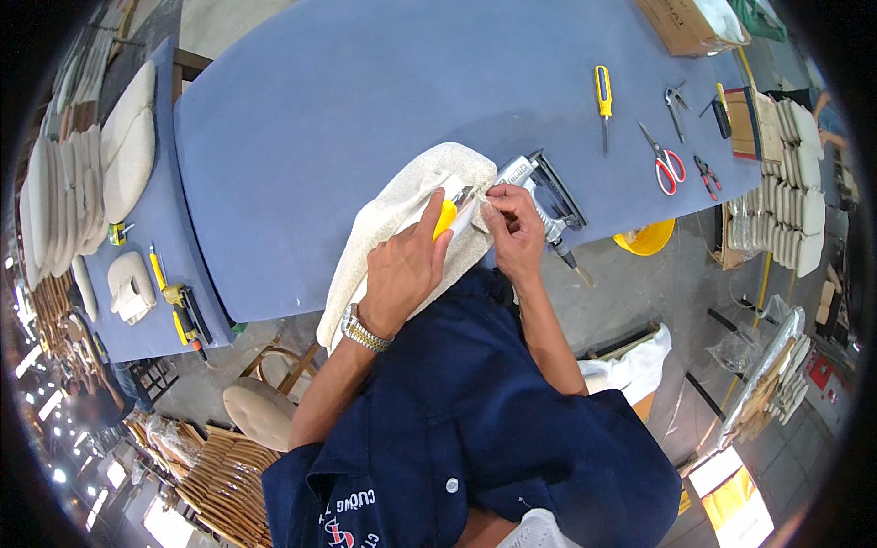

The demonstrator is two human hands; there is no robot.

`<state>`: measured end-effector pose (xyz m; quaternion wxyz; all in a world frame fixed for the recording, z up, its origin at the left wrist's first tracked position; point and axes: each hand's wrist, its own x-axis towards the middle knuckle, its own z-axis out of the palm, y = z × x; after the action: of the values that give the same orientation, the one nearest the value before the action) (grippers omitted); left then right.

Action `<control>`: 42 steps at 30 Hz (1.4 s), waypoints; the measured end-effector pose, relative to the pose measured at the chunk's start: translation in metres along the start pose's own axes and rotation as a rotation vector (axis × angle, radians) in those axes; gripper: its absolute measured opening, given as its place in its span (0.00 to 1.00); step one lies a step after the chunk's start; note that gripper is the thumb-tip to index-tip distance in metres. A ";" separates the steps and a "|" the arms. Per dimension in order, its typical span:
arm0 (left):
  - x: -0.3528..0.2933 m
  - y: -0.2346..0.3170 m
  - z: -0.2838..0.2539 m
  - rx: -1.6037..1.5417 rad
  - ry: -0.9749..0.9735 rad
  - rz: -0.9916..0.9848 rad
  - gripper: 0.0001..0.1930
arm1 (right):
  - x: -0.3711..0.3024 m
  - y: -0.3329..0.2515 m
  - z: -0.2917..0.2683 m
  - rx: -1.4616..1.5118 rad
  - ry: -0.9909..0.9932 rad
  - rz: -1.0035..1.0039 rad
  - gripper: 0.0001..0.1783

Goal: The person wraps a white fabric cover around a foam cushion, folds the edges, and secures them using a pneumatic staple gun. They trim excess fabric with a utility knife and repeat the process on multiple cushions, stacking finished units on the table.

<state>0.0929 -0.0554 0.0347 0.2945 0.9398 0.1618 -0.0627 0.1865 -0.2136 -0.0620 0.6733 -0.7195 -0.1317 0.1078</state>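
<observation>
A cream fabric-covered cushion (361, 242) lies tilted across the near edge of the blue table (347, 100), against my body. My left hand (406, 265) is closed around a yellow-handled tool (445, 219), its metal end at the cushion's fabric edge. The tool's exact kind is hidden by my fingers. My right hand (513, 233) pinches the gathered fabric edge (482, 194) beside the tool's tip. Just beyond my right hand lies a silver and black staple gun (557, 192) with a hose fitting.
On the table's right lie a yellow screwdriver (603, 96), red-handled scissors (667, 169), pliers (706, 176) and a cardboard box (690, 26). A yellow bowl (647, 239) stands below the edge. At left, another staple gun (180, 297) and stacked cushions (68, 196) occupy a side table.
</observation>
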 end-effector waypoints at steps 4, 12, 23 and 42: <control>-0.001 -0.001 0.000 -0.096 0.018 -0.010 0.29 | 0.004 -0.012 -0.008 -0.098 -0.048 -0.092 0.05; 0.000 -0.013 0.001 -0.376 0.052 -0.089 0.29 | 0.014 -0.021 -0.014 -0.217 -0.157 -0.201 0.04; 0.004 0.014 -0.002 0.173 0.026 0.072 0.29 | -0.008 0.011 -0.003 0.285 -0.039 0.181 0.04; 0.021 0.034 -0.008 0.405 -0.087 -0.006 0.29 | 0.001 0.006 0.001 0.257 -0.071 0.129 0.04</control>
<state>0.1242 -0.0714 0.0554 0.1058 0.9757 0.1361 -0.1353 0.1871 -0.2130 -0.0684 0.7465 -0.6301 -0.0939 0.1920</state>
